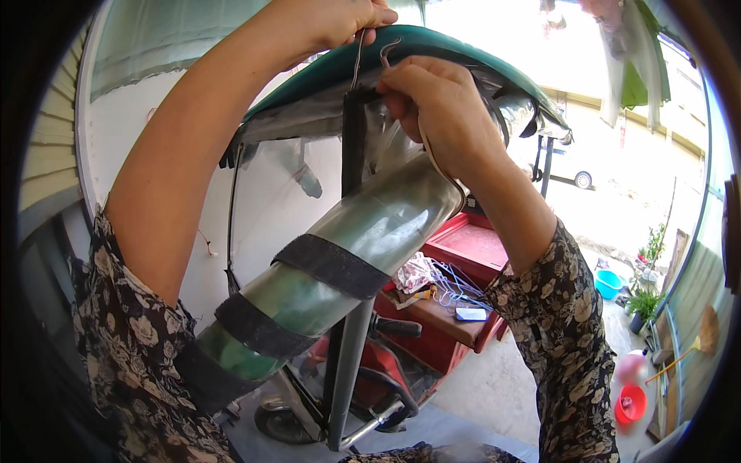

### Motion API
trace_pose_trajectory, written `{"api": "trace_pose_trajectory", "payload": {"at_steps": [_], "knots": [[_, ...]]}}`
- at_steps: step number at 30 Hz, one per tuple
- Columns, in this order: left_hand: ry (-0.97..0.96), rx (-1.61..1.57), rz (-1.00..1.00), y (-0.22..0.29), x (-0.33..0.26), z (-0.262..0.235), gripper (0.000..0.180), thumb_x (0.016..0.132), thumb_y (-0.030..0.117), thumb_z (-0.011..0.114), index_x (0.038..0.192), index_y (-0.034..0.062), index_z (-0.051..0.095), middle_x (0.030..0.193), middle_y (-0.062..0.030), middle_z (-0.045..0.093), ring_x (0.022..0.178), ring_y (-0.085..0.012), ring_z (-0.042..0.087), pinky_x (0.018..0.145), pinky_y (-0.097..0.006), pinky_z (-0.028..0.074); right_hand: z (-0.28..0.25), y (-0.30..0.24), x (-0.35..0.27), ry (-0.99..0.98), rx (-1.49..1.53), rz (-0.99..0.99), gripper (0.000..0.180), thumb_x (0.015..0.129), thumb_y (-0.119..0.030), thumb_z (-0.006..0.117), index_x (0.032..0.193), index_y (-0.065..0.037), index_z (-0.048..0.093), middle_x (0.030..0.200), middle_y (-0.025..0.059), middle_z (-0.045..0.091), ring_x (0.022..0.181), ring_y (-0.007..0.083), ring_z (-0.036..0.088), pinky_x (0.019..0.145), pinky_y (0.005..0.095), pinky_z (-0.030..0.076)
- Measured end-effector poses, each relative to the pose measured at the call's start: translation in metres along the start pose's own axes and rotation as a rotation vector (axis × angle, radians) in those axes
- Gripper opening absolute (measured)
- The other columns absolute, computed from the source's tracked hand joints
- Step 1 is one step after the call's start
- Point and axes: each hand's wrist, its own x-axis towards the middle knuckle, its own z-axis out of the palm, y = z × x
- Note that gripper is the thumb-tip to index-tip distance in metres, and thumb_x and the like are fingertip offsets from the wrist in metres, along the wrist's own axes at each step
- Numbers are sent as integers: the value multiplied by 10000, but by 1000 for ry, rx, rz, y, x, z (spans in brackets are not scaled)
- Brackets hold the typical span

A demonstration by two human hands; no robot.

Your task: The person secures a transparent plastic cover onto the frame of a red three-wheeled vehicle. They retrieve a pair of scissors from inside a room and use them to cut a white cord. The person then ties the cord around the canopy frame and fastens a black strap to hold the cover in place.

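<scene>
My left hand [347, 21] is raised at the top, its fingers closed on a thin cord [357, 60] that runs down to the top of a black-covered post [353, 143]. Just right of it, my right hand [440, 104] pinches a pale flat strap [388, 50] beside the post's top; part of its grip is hidden. From the right hand a light cord [434, 158] hangs toward a rolled clear plastic sheet [370, 224]. Black bands [333, 266] cross the roll, which slants down to the left. Over both hands curves a green canopy [409, 38].
Beneath the canopy stands a red three-wheeled vehicle [471, 239]. Its brown seat [444, 318] bears a phone [471, 314], blue cords and cloth. A grey post [351, 378] rises before it. At right are a blue basin [608, 284], a red basin [630, 403], a broom [705, 332] and potted plants [642, 305].
</scene>
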Motion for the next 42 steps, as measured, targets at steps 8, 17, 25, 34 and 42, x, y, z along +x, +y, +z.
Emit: {"api": "trace_pose_trajectory", "payload": {"at_steps": [8,17,25,34,42], "knots": [[16,109,104,8,-6,-2,153,841,104,624,766,-17,680,578,-27,591,491,-87,500,469,-234,379,4,-2,17,-13,-109,-70,372,899,-322,591,725,6,622,612,9,545,561,82,483,523,236,374],[-31,-34,-201,36,-65,-6,119,827,98,637,855,-17,643,749,-49,626,623,-81,534,542,-223,406,-27,0,3,-35,-520,-344,340,910,-293,539,853,39,583,580,142,458,528,188,446,556,344,416],[-253,687,221,72,-225,-4,896,602,524,756,1282,8,482,1217,-190,539,1060,-313,537,874,-401,396,-45,0,-12,-101,-683,-508,295,893,-241,544,825,45,573,599,171,476,524,261,447,553,361,420],[-53,1189,-82,51,-251,34,723,628,1,711,1305,71,468,1215,-177,504,1025,-343,523,844,-419,399,-43,-5,-18,-174,-569,-486,278,879,-234,544,799,31,575,612,202,487,522,332,447,539,387,414],[227,1470,202,53,-197,-5,517,715,-63,575,1203,107,586,963,-57,610,866,-225,564,727,-344,413,-49,-3,-26,-214,-644,-615,250,870,-214,527,742,-5,576,621,181,547,583,363,547,553,417,438]]}}
